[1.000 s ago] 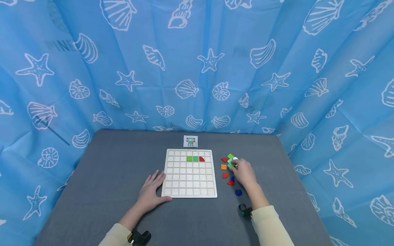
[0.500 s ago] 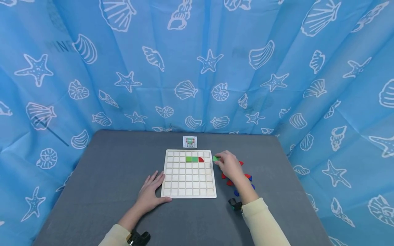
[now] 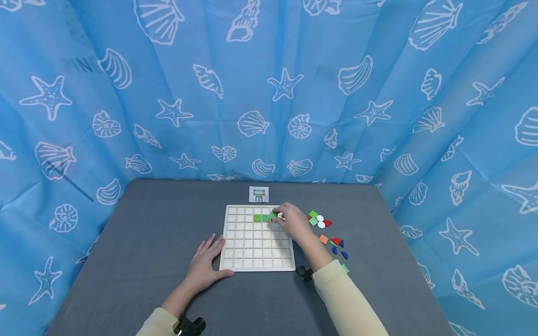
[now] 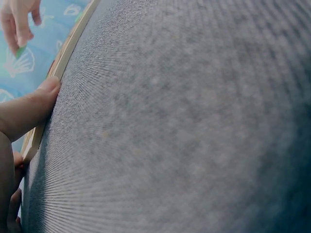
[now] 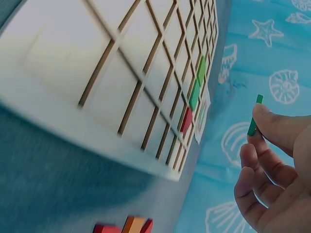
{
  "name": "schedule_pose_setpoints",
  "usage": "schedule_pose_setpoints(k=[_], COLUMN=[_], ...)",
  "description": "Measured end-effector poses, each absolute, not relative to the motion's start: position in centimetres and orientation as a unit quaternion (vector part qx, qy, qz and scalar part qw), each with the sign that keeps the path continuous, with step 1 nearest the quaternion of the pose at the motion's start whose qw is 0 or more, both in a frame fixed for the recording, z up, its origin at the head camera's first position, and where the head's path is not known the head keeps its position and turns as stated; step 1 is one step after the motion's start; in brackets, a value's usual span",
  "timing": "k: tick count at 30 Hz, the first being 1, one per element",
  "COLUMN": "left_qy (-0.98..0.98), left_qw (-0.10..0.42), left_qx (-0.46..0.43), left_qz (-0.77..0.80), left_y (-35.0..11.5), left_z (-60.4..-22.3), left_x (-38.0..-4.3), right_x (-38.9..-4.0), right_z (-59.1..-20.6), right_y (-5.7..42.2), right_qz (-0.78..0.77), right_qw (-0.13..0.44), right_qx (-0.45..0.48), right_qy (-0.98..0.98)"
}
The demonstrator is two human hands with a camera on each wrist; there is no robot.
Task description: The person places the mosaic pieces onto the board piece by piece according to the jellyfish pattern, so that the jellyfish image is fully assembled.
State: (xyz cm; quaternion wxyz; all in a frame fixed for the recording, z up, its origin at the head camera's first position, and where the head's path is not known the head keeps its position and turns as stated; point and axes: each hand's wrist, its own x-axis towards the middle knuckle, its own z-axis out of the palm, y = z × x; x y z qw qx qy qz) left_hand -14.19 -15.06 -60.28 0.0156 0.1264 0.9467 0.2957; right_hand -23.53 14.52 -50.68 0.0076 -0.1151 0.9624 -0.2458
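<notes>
My right hand [image 3: 296, 226] pinches a small green square tile [image 3: 273, 214] between thumb and fingertips, over the upper right of a white gridded board [image 3: 248, 242]. In the right wrist view this tile [image 5: 259, 99] stands on edge, above and apart from the board. A light green tile [image 3: 257, 218] and a darker green tile [image 3: 265, 218] lie side by side in the grid. Beside them is a red quarter-round piece [image 5: 186, 120], mostly covered by my hand in the head view. My left hand [image 3: 205, 262] rests with fingers spread at the board's lower left corner, thumb touching its edge.
Behind the board lies a small printed pattern card [image 3: 258, 194]. Loose pieces are scattered to the right: white discs [image 3: 321, 225], an orange square [image 3: 323, 239], blue half-rounds [image 3: 334, 250], plus red and green ones. A shell-print curtain [image 3: 260, 93] hangs behind the grey table [image 3: 159, 224].
My right hand has taken a green tile from the loose pieces and carried it left over the board, beside the red piece. My left hand has stayed in place.
</notes>
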Motion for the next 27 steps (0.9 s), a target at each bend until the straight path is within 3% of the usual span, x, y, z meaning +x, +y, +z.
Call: schedule_pose_setpoints(k=[27], left_qy=[0.946], left_qw=[0.001], left_qx=[0.139], left_qz=[0.292], left_y=[-15.3], left_z=[-60.6], left_x=[-14.2], right_x=[-27.1], right_z=[-53.7], right_y=[8.1], right_qz=[-0.232], right_qw=[0.079], right_qx=[-0.170], right_qy=[0.955])
